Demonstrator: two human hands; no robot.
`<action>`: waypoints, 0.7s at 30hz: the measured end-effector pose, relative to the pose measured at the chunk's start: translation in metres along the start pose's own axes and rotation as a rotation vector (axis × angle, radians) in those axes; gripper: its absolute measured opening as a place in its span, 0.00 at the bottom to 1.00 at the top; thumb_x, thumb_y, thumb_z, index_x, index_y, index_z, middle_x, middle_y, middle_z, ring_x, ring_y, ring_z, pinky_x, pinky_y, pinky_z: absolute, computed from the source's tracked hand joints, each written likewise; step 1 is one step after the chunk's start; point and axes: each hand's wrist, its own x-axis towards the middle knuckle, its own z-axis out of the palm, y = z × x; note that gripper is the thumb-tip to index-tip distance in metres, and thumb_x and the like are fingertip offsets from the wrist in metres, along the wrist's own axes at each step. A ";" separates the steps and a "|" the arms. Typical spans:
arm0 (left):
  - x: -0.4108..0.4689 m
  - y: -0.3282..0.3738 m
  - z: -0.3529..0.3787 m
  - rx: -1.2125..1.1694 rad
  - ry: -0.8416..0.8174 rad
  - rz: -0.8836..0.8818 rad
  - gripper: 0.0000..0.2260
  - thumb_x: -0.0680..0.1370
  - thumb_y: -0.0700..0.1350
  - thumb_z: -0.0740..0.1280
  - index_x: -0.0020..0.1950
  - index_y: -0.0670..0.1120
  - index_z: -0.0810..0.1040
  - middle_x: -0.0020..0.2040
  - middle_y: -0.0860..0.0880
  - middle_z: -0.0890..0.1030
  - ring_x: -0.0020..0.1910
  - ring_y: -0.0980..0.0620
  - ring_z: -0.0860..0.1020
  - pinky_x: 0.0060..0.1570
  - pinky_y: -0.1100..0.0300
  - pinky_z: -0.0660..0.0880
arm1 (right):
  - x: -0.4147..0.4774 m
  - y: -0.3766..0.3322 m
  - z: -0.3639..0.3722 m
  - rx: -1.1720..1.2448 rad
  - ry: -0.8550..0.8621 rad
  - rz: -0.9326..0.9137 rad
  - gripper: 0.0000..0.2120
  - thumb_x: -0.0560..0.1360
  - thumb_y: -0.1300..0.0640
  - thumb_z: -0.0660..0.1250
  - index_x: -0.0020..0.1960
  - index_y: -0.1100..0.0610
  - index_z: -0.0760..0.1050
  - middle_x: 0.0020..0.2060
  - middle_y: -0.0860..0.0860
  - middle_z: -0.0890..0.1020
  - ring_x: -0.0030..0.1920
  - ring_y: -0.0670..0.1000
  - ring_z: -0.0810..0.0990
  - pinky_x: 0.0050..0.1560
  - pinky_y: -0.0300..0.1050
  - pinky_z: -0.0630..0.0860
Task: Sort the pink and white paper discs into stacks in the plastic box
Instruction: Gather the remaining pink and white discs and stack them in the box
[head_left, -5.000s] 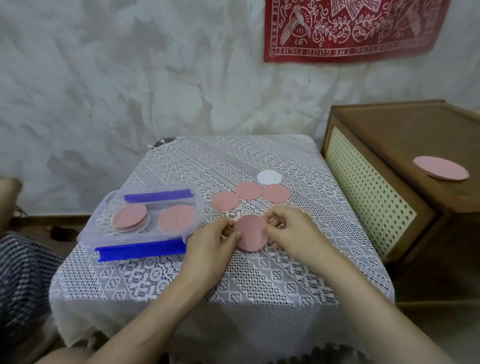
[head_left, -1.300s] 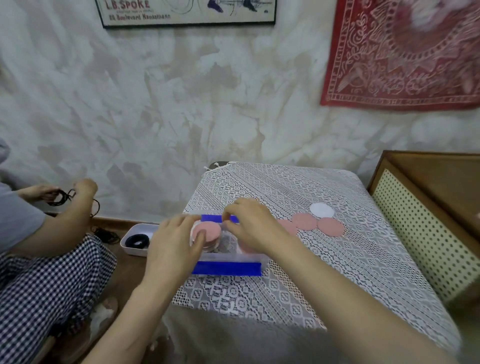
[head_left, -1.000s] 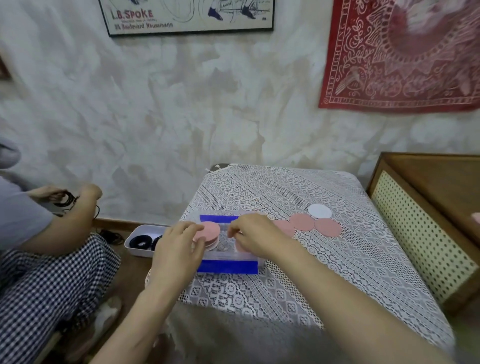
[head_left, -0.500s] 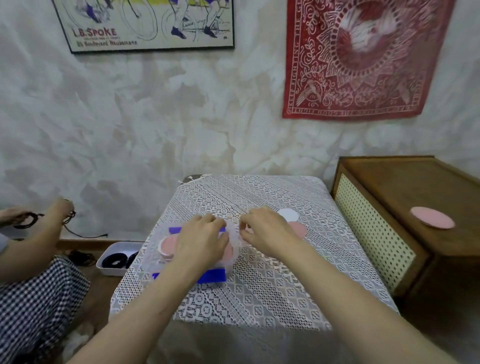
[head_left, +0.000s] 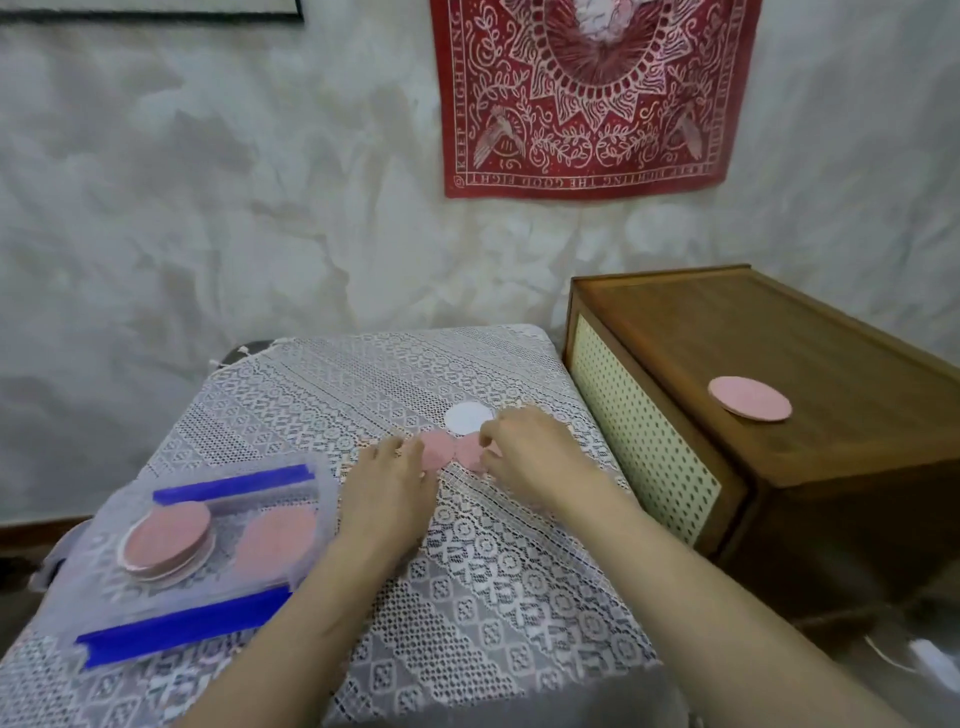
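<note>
Left hand (head_left: 389, 483) fingers fairly straight, tips touching left pink disc (head_left: 435, 450). Right hand (head_left: 524, 457) curled over right pink disc (head_left: 469, 455); grip unclear. Far side: white disc (head_left: 468, 417) just beside.

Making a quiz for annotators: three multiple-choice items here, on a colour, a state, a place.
1. What colour are the plastic box's clips? A blue B red C green
2. How does the large pink disc on the wooden cabinet lie? A flat B propped on the wall C folded
3. Where is the white disc? A in the box B on the cabinet C on the lace tablecloth
A: both show blue. A: it rests flat on top. C: lace lies under it.
</note>
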 end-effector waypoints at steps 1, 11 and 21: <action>0.001 -0.002 0.006 0.003 -0.013 -0.018 0.20 0.82 0.55 0.58 0.70 0.47 0.73 0.68 0.44 0.76 0.67 0.44 0.72 0.69 0.50 0.68 | 0.006 0.003 0.007 0.009 0.001 -0.004 0.14 0.81 0.53 0.62 0.62 0.56 0.80 0.56 0.55 0.81 0.55 0.57 0.78 0.53 0.57 0.80; -0.008 0.000 0.019 -0.005 -0.169 -0.015 0.28 0.83 0.60 0.45 0.80 0.49 0.55 0.81 0.42 0.52 0.80 0.43 0.47 0.78 0.49 0.44 | 0.033 0.006 0.063 0.060 -0.010 -0.075 0.13 0.84 0.57 0.55 0.66 0.56 0.73 0.59 0.52 0.77 0.63 0.56 0.74 0.57 0.54 0.75; -0.067 0.016 -0.003 -0.026 -0.160 0.079 0.30 0.81 0.60 0.43 0.75 0.44 0.64 0.77 0.45 0.63 0.76 0.45 0.58 0.77 0.54 0.49 | -0.036 -0.012 0.052 0.118 0.022 -0.027 0.13 0.85 0.56 0.56 0.64 0.54 0.77 0.57 0.49 0.79 0.58 0.53 0.78 0.57 0.52 0.76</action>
